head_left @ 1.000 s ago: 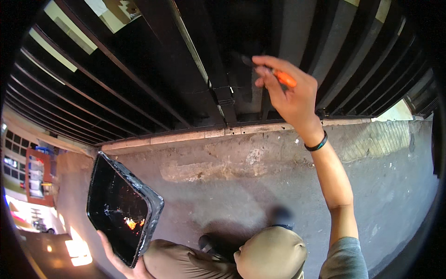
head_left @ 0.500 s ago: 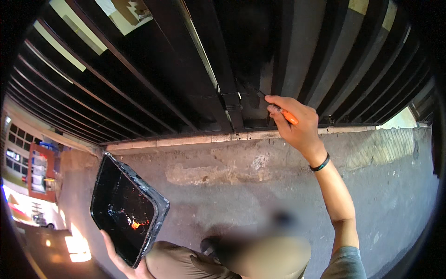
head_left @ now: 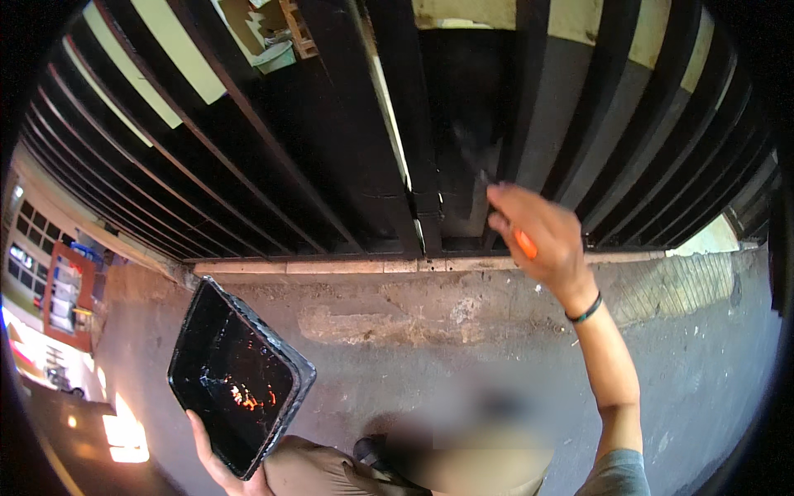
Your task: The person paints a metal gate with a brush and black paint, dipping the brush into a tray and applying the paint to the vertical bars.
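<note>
A black paint tray (head_left: 236, 347), wet and shiny inside, is tilted at the lower left. My left hand (head_left: 217, 463) grips its near edge, the thumb over the rim and the other fingers hidden beneath. My right hand (head_left: 542, 236) is closed round the orange handle of a paintbrush (head_left: 524, 243). The brush points up and left at the black metal gate (head_left: 331, 165), against a panel between upright bars. Its dark head is smeared by motion, so I cannot tell whether it touches. Greyer patches show on the panels to the right.
A pale sill (head_left: 347, 266) runs under the gate, above a stained concrete floor (head_left: 389, 322). My bent knee (head_left: 310, 471) is beside the tray. At the far left stand a reddish-brown shelf (head_left: 68, 289) and a barred window. Objects show through the gate's top gaps.
The view has shifted, and the gate and tray sit lower in it. My right hand has moved with the brush, now blurred. My left hand still holds the tray.
</note>
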